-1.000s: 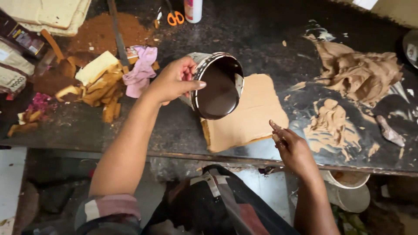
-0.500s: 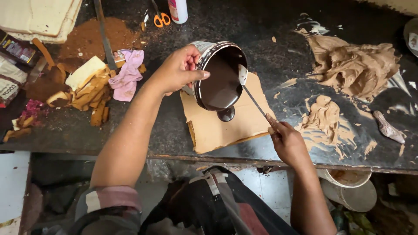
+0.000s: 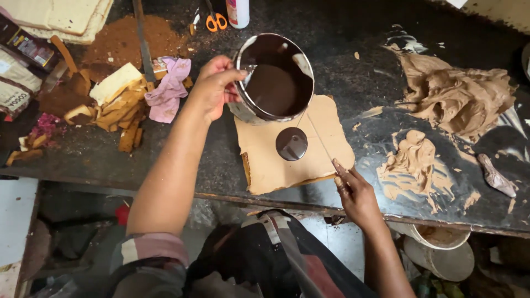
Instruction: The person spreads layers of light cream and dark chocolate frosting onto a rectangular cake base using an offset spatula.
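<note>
My left hand (image 3: 214, 87) grips the rim of a round metal pot (image 3: 274, 77) filled with dark liquid chocolate and holds it tilted above a flat tan cake slab (image 3: 265, 157) on the dark counter. A round puddle of dark chocolate (image 3: 291, 143) lies on the slab just below the pot. My right hand (image 3: 356, 194) holds a long thin spatula (image 3: 317, 135) whose blade reaches up to the pot's lower rim.
Heaps of light brown cream (image 3: 455, 96) and smears (image 3: 411, 160) cover the counter to the right. At left lie cake scraps (image 3: 118, 107), a pink cloth (image 3: 171, 88), brown crumbs (image 3: 118, 38), orange scissors (image 3: 214, 19) and a white bottle (image 3: 238, 11). A bucket (image 3: 441, 245) stands below the counter edge.
The pot has been lifted and tipped back, and a round puddle of chocolate now lies on the slab. My right hand brought the spatula up to the pot's rim.
</note>
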